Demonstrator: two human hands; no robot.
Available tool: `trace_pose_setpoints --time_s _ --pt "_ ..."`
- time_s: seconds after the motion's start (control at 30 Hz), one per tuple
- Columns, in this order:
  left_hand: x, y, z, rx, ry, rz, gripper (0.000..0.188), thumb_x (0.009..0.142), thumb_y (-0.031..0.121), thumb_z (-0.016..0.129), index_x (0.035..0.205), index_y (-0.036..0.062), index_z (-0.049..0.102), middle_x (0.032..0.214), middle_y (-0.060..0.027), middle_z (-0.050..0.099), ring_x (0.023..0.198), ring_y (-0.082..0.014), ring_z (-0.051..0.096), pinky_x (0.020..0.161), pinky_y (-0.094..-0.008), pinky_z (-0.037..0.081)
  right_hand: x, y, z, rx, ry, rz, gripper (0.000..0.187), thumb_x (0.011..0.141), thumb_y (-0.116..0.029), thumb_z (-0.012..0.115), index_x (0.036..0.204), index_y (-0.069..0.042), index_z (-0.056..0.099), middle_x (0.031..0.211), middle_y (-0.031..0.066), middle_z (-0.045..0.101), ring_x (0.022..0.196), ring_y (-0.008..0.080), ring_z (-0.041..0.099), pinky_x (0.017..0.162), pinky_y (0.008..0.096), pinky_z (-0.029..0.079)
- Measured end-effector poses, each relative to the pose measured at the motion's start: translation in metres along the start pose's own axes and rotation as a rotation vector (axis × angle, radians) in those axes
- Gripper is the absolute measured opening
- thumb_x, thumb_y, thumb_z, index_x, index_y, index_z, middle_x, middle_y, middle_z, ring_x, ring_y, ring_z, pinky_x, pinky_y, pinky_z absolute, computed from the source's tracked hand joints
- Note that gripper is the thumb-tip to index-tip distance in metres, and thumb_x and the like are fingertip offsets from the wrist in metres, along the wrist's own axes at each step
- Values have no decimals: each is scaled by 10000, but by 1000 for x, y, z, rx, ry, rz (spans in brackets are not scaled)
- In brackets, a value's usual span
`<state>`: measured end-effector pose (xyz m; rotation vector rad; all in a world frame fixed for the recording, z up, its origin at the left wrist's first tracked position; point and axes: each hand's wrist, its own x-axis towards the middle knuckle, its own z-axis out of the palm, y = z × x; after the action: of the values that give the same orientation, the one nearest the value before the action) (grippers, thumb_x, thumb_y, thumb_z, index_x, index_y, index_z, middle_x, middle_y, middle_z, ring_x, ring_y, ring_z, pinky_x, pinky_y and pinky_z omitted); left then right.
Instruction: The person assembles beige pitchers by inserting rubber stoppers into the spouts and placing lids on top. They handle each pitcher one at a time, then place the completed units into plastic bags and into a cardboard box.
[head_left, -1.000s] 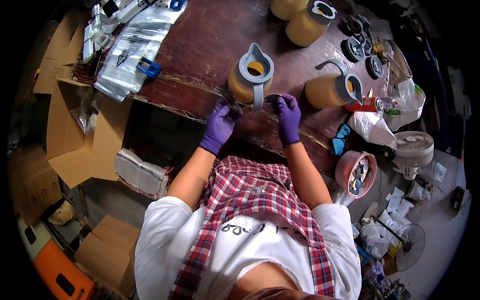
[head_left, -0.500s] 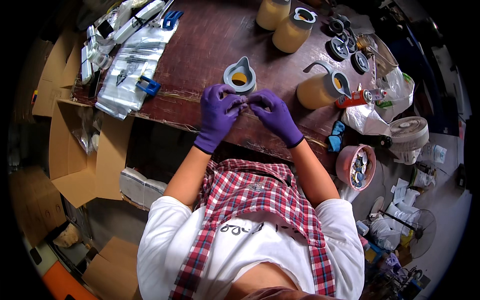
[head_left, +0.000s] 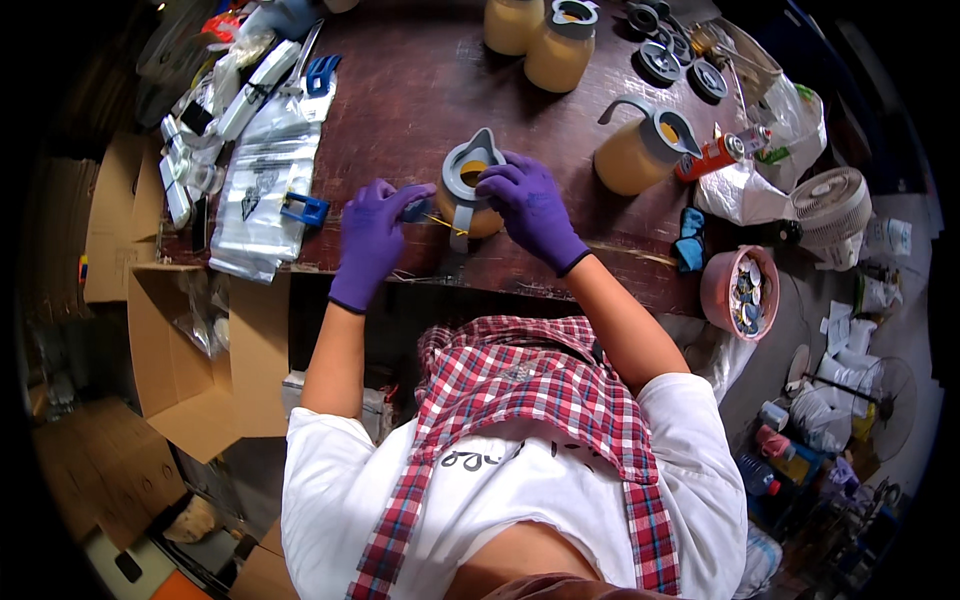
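Observation:
A glass jug [head_left: 484, 223] with a grey spouted collar and handle stands near the table's front edge, its spout pointing away from me. My right hand [head_left: 530, 212], in a purple glove, grips the right side of its collar. At the jug's left, my left hand [head_left: 372, 232], gloved alike, pinches a small dark blue-grey piece [head_left: 415, 203], partly hidden by the fingers. A thin yellow cord [head_left: 446, 224] runs from near that piece to the jug's handle. Whether the cord is tied to the handle, I cannot tell.
Another grey-topped jug [head_left: 632, 155] stands to the right, with two more at the back. Dark round lids [head_left: 660, 62], a red can [head_left: 715, 157] and a pink bucket [head_left: 738, 293] lie rightward. Plastic bags [head_left: 268, 185] and an open carton [head_left: 190, 385] are leftward.
My hands, together in front of the jug before, have parted: the left moved left with the dark piece, the right onto the collar. The jug's handle and yellow cord now show.

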<state>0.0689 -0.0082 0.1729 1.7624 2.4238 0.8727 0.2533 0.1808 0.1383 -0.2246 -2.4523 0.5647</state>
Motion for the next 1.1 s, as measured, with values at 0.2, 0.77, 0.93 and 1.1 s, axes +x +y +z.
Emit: trace_pose_setpoints --time_s 0.2,0.77,0.93,1.1 --pt "71 27 8 -55 295 363 452 760 -66 601 1132 148 741 953 -100 608 891 -267 596 804 -356 483 -9 -6 2 -52 19 29 210 763 -109 701 964 -165 676 1072 16 679 1151 335 588 976 466 456" --pt "-179 -44 162 -1199 19 -1199 389 1005 254 565 1371 126 533 1094 -30 641 858 -127 614 765 -267 505 -344 163 -251 -298 743 837 281 862 7 520 1083 -38 688 1049 166 690 963 335 662 898 395 519" --pt "-117 103 205 -1036 -413 -968 357 1025 210 553 1357 78 556 1126 -29 655 912 -94 624 824 -242 507 -406 231 -313 -804 68 1213 279 884 -253 591 1114 -146 708 1169 109 676 1111 311 604 982 423 456" --pt "-41 204 226 -950 -600 -583 376 1039 200 534 1374 32 550 1250 -77 630 1092 -162 612 972 -291 481 -405 233 -354 -682 368 957 220 908 -250 631 1041 -117 747 1109 113 698 989 319 649 897 422 499"
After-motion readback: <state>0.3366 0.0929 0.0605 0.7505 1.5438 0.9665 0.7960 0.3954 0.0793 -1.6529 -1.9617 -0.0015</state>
